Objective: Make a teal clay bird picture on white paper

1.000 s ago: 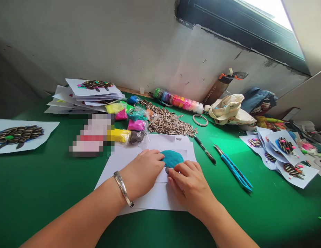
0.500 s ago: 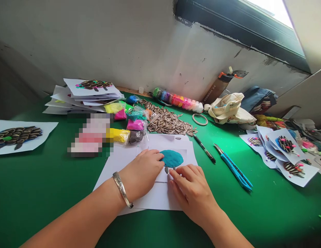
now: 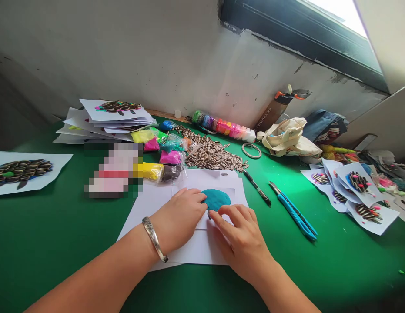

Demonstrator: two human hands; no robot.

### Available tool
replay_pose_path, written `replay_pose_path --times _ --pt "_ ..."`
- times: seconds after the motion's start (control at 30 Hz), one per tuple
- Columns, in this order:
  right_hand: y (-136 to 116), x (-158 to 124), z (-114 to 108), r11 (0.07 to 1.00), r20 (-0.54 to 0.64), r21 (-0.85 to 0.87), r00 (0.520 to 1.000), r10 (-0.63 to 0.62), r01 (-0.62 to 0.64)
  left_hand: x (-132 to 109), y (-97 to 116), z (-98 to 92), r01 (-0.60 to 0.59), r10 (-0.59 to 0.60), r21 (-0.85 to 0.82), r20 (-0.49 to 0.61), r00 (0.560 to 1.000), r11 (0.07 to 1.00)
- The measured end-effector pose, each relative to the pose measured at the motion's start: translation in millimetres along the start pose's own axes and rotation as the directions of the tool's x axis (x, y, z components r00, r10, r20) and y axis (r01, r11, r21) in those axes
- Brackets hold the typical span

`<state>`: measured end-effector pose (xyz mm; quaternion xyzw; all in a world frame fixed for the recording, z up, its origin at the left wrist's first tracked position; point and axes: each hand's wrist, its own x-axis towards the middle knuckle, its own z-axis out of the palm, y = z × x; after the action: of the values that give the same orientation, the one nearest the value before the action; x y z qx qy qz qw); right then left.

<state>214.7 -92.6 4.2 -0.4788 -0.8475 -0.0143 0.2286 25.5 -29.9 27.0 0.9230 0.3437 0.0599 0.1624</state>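
Observation:
A flat teal clay disc (image 3: 217, 198) lies on white paper sheets (image 3: 195, 248) on the green table. My left hand (image 3: 179, 217), with a silver bracelet at the wrist, rests on the paper with its fingers curled against the disc's left edge. My right hand (image 3: 238, 237) lies just below the disc, fingers bent, fingertips pressing at its lower edge where a small dark piece (image 3: 209, 214) peeks out. What the fingertips press on is too small to name.
A pile of sunflower seeds (image 3: 212, 154) and bags of coloured clay (image 3: 163, 156) lie behind the paper. A black pen (image 3: 257, 188) and blue utility knife (image 3: 295, 211) lie to the right. Finished seed pictures sit at left (image 3: 22, 170) and right (image 3: 359, 184).
My right hand has slid slightly left along the disc's lower edge, now covering the small dark pieces there. My left hand has stayed in place.

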Motion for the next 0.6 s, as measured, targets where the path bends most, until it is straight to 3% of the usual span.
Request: replay_pose_path --times 0.13,0.6 --pt "-2.3 1.9 3.6 0.998 0.060 -0.030 0.997 -0.047 0.049 -1.2 0.1 1.4 0.000 0.000 -0.003 -0.010 1.000 1.000" --pt "-3.8 0.4 7.1 0.997 0.033 -0.074 0.999 0.023 -0.020 -0.1 0.0 2.2 0.002 -0.003 0.023 0.014 1.000 1.000"
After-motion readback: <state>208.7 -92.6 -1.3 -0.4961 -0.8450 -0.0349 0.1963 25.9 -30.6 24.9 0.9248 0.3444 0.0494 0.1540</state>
